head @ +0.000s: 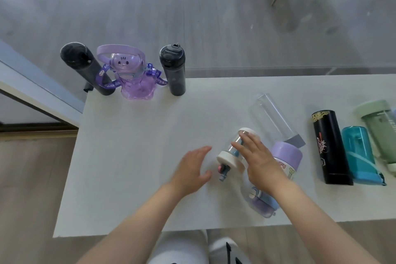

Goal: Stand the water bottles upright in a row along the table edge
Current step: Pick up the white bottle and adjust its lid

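Right hand (258, 161) rests fingers on lying small clear bottle (234, 152), centre-right of frame, not closed round it; left hand (190, 169) open, empty. Round bottle could roll into purple-lidded bottle (286, 161) beside it.

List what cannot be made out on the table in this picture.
Head view only:
- Pale green lidded bottle: cut off by the right edge.
- Purple-capped white printed bottle: print hidden by the right hand.
- Small clear white-ended bottle: whether gripped or only touched is unclear.
- Left hand: motion-blurred, open.
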Motion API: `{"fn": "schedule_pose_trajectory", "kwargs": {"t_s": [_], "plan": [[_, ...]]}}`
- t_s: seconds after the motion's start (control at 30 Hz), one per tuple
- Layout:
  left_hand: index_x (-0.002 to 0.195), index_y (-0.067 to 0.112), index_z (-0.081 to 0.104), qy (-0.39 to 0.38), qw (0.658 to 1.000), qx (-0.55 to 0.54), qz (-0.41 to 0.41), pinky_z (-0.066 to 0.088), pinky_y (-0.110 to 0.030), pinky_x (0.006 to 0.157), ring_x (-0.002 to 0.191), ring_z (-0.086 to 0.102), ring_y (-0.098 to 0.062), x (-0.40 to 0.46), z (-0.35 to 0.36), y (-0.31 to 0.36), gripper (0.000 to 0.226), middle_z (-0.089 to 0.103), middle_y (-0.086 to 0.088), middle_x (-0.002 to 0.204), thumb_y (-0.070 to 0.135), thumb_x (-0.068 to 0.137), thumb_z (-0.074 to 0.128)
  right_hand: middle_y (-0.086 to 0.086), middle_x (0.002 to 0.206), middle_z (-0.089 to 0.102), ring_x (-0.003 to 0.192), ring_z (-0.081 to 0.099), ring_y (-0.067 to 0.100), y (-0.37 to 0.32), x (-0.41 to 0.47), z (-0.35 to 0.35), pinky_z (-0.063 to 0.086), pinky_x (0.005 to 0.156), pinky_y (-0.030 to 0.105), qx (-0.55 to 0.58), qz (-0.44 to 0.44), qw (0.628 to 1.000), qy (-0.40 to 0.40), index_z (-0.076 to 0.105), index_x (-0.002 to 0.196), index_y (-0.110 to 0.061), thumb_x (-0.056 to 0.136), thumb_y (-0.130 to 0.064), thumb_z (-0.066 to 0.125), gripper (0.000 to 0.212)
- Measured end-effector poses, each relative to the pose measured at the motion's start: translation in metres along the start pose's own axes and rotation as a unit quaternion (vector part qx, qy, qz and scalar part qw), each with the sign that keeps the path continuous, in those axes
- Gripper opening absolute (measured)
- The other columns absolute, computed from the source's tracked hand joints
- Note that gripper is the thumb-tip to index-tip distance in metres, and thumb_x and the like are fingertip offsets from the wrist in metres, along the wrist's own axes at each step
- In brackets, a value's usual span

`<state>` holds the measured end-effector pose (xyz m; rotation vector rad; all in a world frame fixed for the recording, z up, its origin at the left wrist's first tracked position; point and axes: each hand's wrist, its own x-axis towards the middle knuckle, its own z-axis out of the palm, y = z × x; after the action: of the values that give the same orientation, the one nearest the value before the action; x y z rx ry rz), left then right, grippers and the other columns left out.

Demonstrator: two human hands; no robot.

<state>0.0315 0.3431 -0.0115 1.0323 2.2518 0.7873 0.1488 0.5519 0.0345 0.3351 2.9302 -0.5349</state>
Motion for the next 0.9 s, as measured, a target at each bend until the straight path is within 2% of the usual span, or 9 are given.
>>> {"fn": "schedule_pose_trajectory", "kwargs": {"t_s": [0.07, 0.17, 0.23, 0.37, 0.47, 0.57, 0.73, 0.83, 0.9], "plan": [[0.149, 0.021, 0.027, -0.049, 0.996, -0.072, -0.005, 0.019, -0.017, 0.11, 0.137, 0.032, -0.011, 0.003, 0.004, 0.015, 0.076, 0.035, 0.004, 0.151, 0.026, 0.083, 0.065, 0.004, 0.161, 0.009, 0.149, 0.002, 0.026, 0.0, -0.001, 0.001, 0.008, 0.118, 0.032, -0.028, -0.004, 1.0, -0.012, 0.029, 0.149, -0.025, 0.075, 0.01, 0.047, 0.084], [0.149, 0.031, 0.022, -0.105, 0.982, -0.154, -0.04, 0.029, -0.023, 0.111, 0.134, 0.037, -0.003, 0.005, 0.006, 0.025, 0.076, 0.038, 0.009, 0.149, 0.021, 0.084, 0.06, 0.004, 0.161, 0.002, 0.148, -0.003, 0.025, 0.001, -0.001, 0.001, 0.0, 0.118, 0.03, -0.058, -0.011, 0.998, -0.032, 0.02, 0.151, -0.026, 0.08, 0.001, 0.054, 0.083], [0.148, 0.036, 0.024, -0.112, 0.971, -0.2, -0.06, 0.035, -0.027, 0.109, 0.128, 0.043, 0.0, 0.004, 0.006, 0.027, 0.073, 0.042, 0.01, 0.144, 0.025, 0.085, 0.06, 0.004, 0.161, 0.002, 0.148, -0.003, 0.025, 0.001, -0.001, -0.001, -0.002, 0.118, 0.031, -0.067, -0.017, 0.997, -0.04, 0.019, 0.152, -0.026, 0.083, -0.008, 0.06, 0.082], [0.14, 0.043, 0.034, -0.087, 0.944, -0.303, -0.098, 0.04, -0.027, 0.107, 0.123, 0.048, 0.0, 0.005, 0.001, 0.036, 0.066, 0.041, 0.011, 0.142, 0.033, 0.081, 0.061, 0.006, 0.161, 0.009, 0.148, 0.004, 0.029, -0.001, -0.004, -0.005, 0.006, 0.119, 0.032, -0.024, -0.015, 0.999, -0.019, 0.025, 0.15, -0.022, 0.08, -0.025, 0.073, 0.084], [0.135, 0.046, 0.04, -0.06, 0.952, -0.292, -0.074, 0.039, -0.027, 0.107, 0.123, 0.045, 0.004, 0.005, -0.007, 0.04, 0.062, 0.04, 0.02, 0.137, 0.032, 0.08, 0.064, 0.009, 0.157, 0.022, 0.145, 0.019, 0.033, -0.003, -0.011, -0.005, 0.02, 0.116, 0.035, 0.045, -0.008, 0.999, 0.027, 0.038, 0.145, -0.016, 0.077, -0.024, 0.079, 0.081], [0.127, 0.053, 0.043, -0.04, 0.956, -0.286, -0.052, 0.04, -0.025, 0.104, 0.123, 0.042, 0.006, 0.004, -0.016, 0.043, 0.06, 0.039, 0.021, 0.133, 0.025, 0.078, 0.064, 0.009, 0.154, 0.031, 0.139, 0.03, 0.035, -0.004, -0.014, -0.004, 0.038, 0.105, 0.041, 0.073, 0.001, 0.996, 0.056, 0.045, 0.141, -0.015, 0.073, -0.027, 0.082, 0.078], [0.126, 0.035, 0.055, 0.023, 0.947, -0.319, -0.04, 0.046, -0.031, 0.101, 0.126, 0.042, -0.005, 0.004, -0.02, 0.052, 0.055, 0.044, 0.014, 0.128, 0.004, 0.081, 0.06, 0.009, 0.148, 0.037, 0.129, 0.037, 0.033, -0.008, -0.011, 0.0, 0.048, 0.093, 0.044, 0.08, 0.012, 0.994, 0.071, 0.039, 0.146, -0.022, 0.072, -0.042, 0.08, 0.086], [0.124, 0.038, 0.055, 0.055, 0.95, -0.307, -0.031, 0.048, -0.033, 0.099, 0.129, 0.038, -0.008, 0.007, -0.026, 0.06, 0.05, 0.047, 0.022, 0.124, 0.012, 0.083, 0.063, 0.002, 0.145, 0.031, 0.127, 0.034, 0.024, -0.009, -0.008, 0.0, 0.049, 0.089, 0.038, 0.094, 0.051, 0.993, 0.045, 0.028, 0.148, -0.036, 0.072, -0.058, 0.072, 0.091], [0.124, 0.04, 0.053, 0.063, 0.954, -0.292, -0.025, 0.046, -0.03, 0.1, 0.128, 0.039, -0.006, 0.009, -0.031, 0.062, 0.048, 0.047, 0.026, 0.122, 0.02, 0.082, 0.066, -0.001, 0.143, 0.031, 0.127, 0.036, 0.021, -0.01, -0.007, -0.002, 0.046, 0.09, 0.033, 0.128, 0.068, 0.988, 0.047, 0.029, 0.146, -0.035, 0.07, -0.062, 0.069, 0.09]]}}
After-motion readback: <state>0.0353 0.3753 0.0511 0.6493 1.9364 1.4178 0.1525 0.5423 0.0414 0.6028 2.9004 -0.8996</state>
